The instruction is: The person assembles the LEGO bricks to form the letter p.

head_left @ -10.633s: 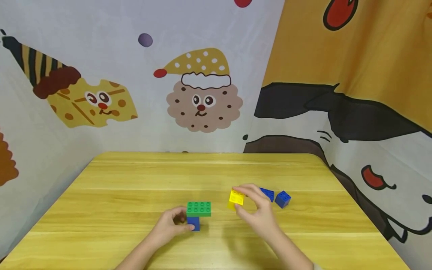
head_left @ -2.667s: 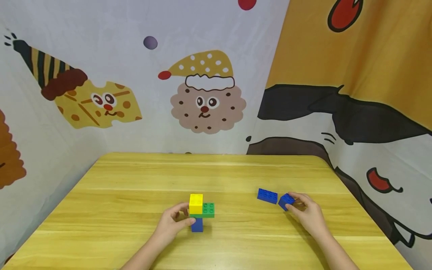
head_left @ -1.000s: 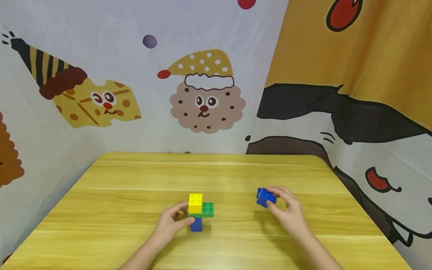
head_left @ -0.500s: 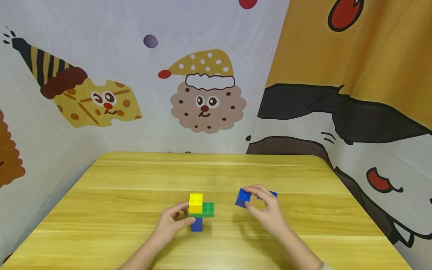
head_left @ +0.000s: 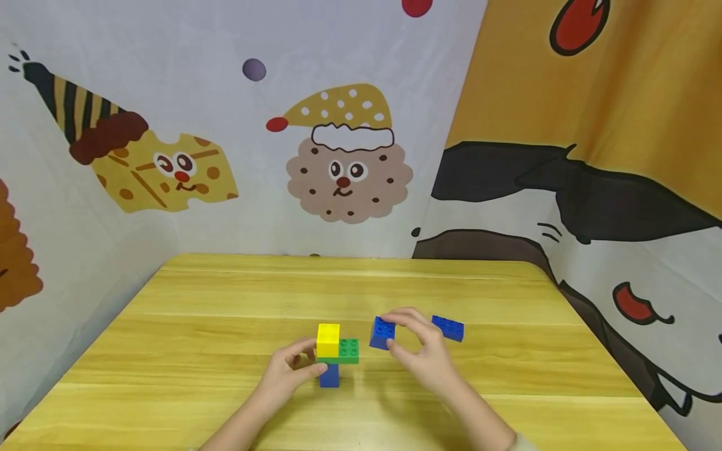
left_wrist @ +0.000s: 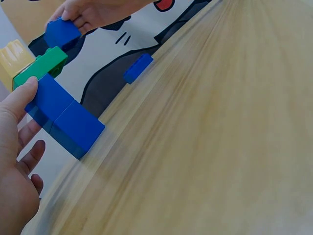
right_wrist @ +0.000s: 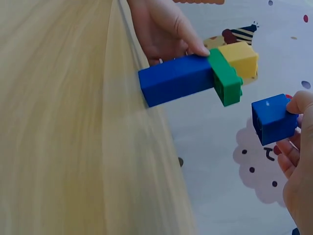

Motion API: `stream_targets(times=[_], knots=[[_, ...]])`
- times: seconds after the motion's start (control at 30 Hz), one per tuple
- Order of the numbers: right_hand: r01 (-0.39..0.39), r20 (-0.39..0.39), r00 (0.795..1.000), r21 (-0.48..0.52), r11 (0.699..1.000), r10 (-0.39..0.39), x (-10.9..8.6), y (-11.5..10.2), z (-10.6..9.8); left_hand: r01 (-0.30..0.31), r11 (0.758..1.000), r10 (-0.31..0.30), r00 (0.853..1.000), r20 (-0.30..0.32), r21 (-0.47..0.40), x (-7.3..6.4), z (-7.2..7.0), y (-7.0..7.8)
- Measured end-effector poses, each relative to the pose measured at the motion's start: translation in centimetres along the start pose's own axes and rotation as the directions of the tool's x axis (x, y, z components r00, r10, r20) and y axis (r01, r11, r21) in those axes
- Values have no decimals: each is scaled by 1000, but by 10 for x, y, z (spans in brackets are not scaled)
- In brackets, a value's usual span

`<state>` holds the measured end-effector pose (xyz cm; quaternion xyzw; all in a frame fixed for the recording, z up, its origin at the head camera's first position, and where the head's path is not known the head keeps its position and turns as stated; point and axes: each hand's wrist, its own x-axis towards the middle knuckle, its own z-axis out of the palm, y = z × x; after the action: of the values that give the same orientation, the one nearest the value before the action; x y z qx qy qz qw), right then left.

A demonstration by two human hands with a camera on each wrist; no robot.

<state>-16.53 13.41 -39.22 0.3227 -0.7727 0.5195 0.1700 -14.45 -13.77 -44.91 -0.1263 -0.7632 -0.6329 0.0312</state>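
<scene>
My left hand (head_left: 286, 371) grips a small tower standing on the table, thumb near the joint below the green brick. Two blue bricks (left_wrist: 66, 115) form its column, as the left wrist view shows. Across them lies a green brick (head_left: 350, 352), with a yellow brick (head_left: 328, 341) on its left half; the green studs on the right half are bare. My right hand (head_left: 427, 354) pinches a square blue brick (head_left: 382, 333) between thumb and fingers, studs up. That brick hangs in the air just right of the tower, apart from it.
A longer blue brick (head_left: 448, 328) lies on the wooden table (head_left: 237, 300), behind and right of my right hand. A cloth with cartoon figures (head_left: 346, 178) hangs beyond the table's far edge.
The yellow brick, earlier in my right hand, now sits on the green one. My right hand has since picked up the square blue brick and carried it left toward the tower.
</scene>
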Motion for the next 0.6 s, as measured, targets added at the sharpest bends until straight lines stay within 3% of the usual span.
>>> stream_targets(times=[0.43,0.6], knots=[[111,49,992,51,993,-113,8,-6,17,-8,1000,8,1000,-5,2,0,0,0],[116,66,991,55,992,-120,7,-6,20,-13,1000,13,1000,-6,2,0,1,0]])
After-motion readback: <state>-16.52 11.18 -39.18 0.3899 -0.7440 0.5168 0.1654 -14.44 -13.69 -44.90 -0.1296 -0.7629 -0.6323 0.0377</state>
